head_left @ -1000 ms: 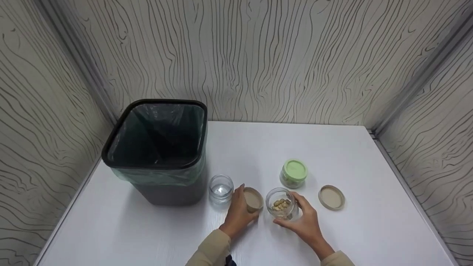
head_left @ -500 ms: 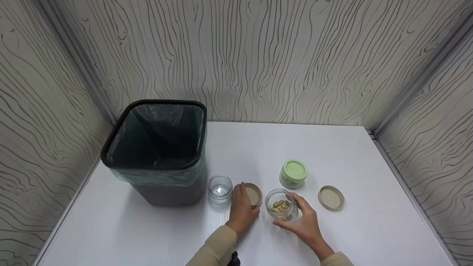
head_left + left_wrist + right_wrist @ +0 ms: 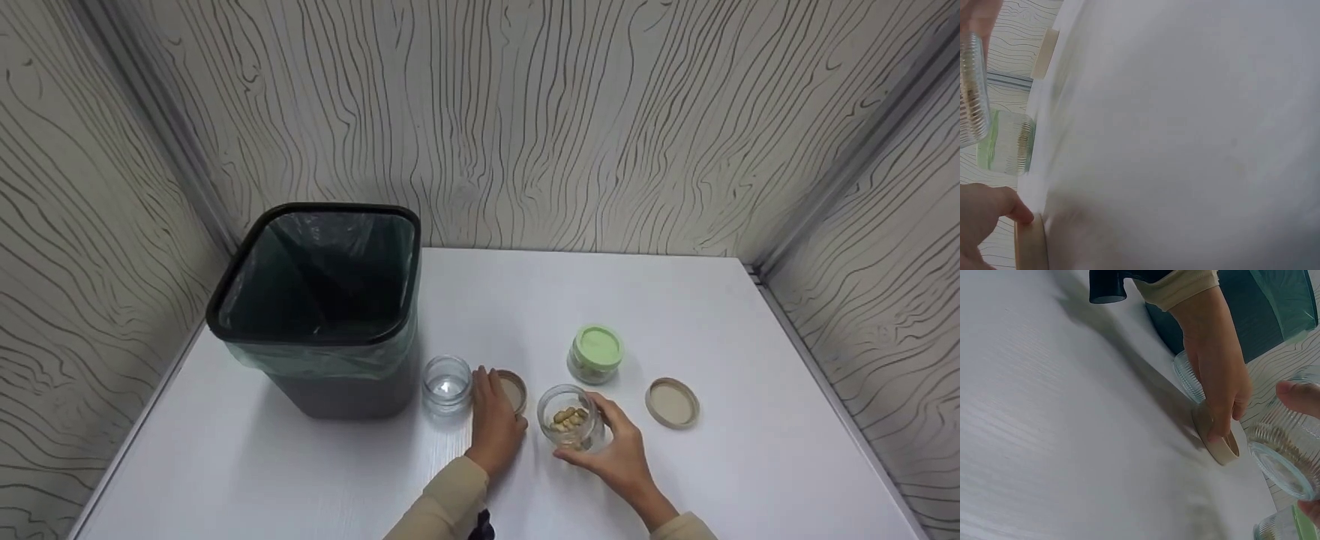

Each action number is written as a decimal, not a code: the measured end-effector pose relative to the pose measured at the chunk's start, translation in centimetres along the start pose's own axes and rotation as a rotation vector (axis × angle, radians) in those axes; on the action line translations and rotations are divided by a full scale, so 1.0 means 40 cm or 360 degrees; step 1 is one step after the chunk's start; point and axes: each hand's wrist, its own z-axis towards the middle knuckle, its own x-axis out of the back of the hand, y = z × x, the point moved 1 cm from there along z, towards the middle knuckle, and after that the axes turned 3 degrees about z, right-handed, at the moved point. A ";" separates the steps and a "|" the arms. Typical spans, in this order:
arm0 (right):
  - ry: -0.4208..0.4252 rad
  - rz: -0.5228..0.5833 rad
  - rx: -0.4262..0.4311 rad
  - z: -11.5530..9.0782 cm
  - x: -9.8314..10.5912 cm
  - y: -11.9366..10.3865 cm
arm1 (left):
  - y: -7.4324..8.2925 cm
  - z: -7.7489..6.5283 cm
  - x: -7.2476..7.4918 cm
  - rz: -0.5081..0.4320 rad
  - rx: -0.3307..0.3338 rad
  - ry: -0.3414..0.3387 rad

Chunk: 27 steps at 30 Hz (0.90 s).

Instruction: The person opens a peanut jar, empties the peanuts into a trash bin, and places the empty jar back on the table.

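Note:
My left hand (image 3: 495,431) pinches a round beige jar lid (image 3: 514,390), which lies hollow side up on the table. In the right wrist view the lid (image 3: 1212,439) has the thumb at its near rim. My right hand (image 3: 619,454) grips a ribbed glass jar (image 3: 551,435) from its right side. That jar has no lid on and holds several peanuts (image 3: 570,418); it is tilted and raised off the table. Just left of my left hand stands a clear glass jar (image 3: 447,390) without a lid, nothing visible inside.
Behind my right hand stands a jar with a green lid (image 3: 598,349), its contents hard to make out. Another beige lid (image 3: 672,403) lies at the right. A large dark bin (image 3: 352,394) with a green liner occupies the left. Patterned walls (image 3: 480,127) bound the white table (image 3: 675,300).
My left hand has moved slightly away from me with the beige lid, lowering it to the table. The right hand and its jar have barely moved.

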 end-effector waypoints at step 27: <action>0.0033 0.0075 0.0066 0.009 0.000 0.002 | -0.003 -0.025 0.079 -0.0110 -0.0562 0.0018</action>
